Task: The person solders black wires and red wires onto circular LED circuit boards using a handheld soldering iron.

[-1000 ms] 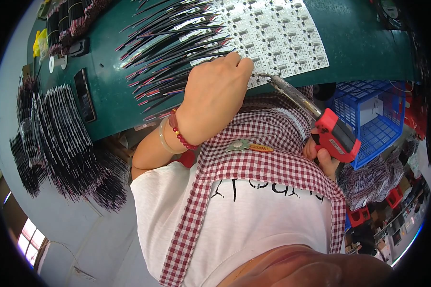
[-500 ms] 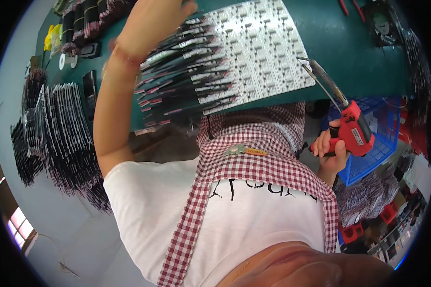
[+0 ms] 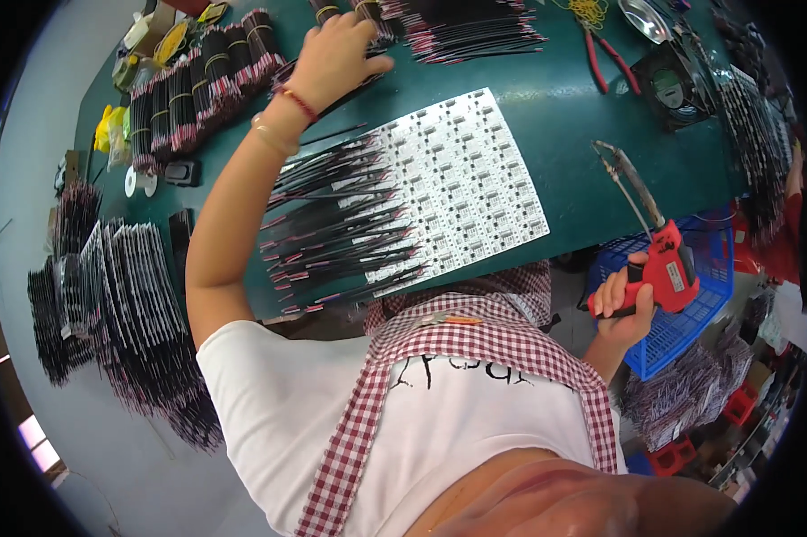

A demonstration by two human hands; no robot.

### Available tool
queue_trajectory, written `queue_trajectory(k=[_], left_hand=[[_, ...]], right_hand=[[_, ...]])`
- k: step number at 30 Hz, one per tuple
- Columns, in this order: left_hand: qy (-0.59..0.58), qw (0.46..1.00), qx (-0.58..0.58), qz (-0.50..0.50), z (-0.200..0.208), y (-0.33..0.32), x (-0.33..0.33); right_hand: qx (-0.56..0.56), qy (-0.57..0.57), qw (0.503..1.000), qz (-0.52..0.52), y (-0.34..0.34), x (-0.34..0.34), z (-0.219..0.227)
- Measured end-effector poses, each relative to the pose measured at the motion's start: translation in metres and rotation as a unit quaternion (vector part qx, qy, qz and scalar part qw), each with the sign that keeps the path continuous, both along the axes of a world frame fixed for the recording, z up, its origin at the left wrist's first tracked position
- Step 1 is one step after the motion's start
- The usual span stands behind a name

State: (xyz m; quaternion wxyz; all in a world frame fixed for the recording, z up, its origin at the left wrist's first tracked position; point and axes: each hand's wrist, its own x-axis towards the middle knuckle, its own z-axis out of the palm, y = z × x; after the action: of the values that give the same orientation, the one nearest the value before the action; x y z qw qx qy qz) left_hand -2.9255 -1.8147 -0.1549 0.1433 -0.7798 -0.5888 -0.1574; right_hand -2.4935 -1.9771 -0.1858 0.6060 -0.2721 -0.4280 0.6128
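White panel (image 3: 484, 170) left untouched

A second ago the left hand (image 3: 339, 58) was at the panel's wired side, the gun's (image 3: 668, 268) tip near its fingers. Since then the hand has swung beyond the panel's far left corner and the gun has drawn off to the right, so work at the panel looks broken off.

Left hand: thumb apart, fingers half curled over dark bundles (image 3: 188, 98); whether it grips any, I cannot tell. Right hand (image 3: 631, 318): wrapped around the gun's grip, right of the panel, tip clear of it.

The panel lies flat on the green table (image 3: 573, 192), wires (image 3: 341, 215) along its left side. Beyond it to the right are pliers (image 3: 594, 64); right of it and nearer the person, a basket (image 3: 676, 331).
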Motion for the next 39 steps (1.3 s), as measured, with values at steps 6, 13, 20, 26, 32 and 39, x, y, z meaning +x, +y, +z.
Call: queue_trajectory(k=[6, 13, 20, 26, 32, 39], left_hand=[[0.019, 0.990, -0.020, -0.139, -0.020, 0.100, 0.096], [-0.097, 0.990, -0.047, -0.095, -0.028, 0.122, 0.122], [-0.239, 0.970, 0.023, -0.049, 0.011, 0.128, 0.100], [-0.386, 0.912, 0.076, -0.117, 0.058, 0.075, 0.114], [-0.085, 0.993, -0.074, -0.031, 0.014, 0.104, 0.108], [-0.153, 0.982, -0.101, -0.035, 0.047, 0.118, 0.099]], right_hand=[[0.027, 0.021, 0.999, -0.007, 0.027, -0.014, 0.022], [0.041, 0.049, 0.995, -0.082, 0.016, 0.002, 0.021], [0.037, 0.054, 0.995, -0.076, 0.021, 0.017, 0.036], [0.048, 0.073, 0.992, -0.088, 0.022, 0.012, 0.041], [0.008, 0.077, 0.995, -0.066, 0.027, -0.004, 0.053], [0.021, 0.065, 0.994, -0.089, 0.017, 0.004, 0.058]])
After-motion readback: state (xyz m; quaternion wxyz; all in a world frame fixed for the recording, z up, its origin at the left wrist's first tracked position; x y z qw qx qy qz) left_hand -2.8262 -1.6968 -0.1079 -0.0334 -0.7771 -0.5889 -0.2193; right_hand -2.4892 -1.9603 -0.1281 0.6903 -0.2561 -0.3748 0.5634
